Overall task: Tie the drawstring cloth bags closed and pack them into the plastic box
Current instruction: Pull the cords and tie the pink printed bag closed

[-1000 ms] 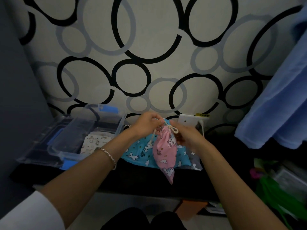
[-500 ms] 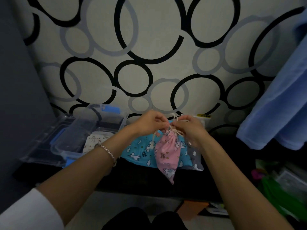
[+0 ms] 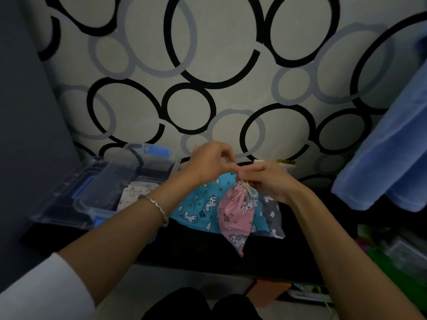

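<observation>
Pink unicorn-print drawstring cloth bag (image 3: 234, 213) hangs to the right of the clear plastic box with blue latches (image 3: 97, 199), neck gathered, its lower end over the black worktop (image 3: 184, 248). The left hand (image 3: 208, 162) and right hand (image 3: 268, 181) meet above the bag's neck, each grip pinching the cream cord drawstring (image 3: 248, 189). A turquoise unicorn-print cloth bag (image 3: 198, 204) lies flat just right of the box, and a grey printed cloth bag (image 3: 272, 211) lies farther right of it. Inside the box lies a cream printed cloth bag (image 3: 132, 195). A silver bracelet (image 3: 159, 210) circles the left wrist.
</observation>
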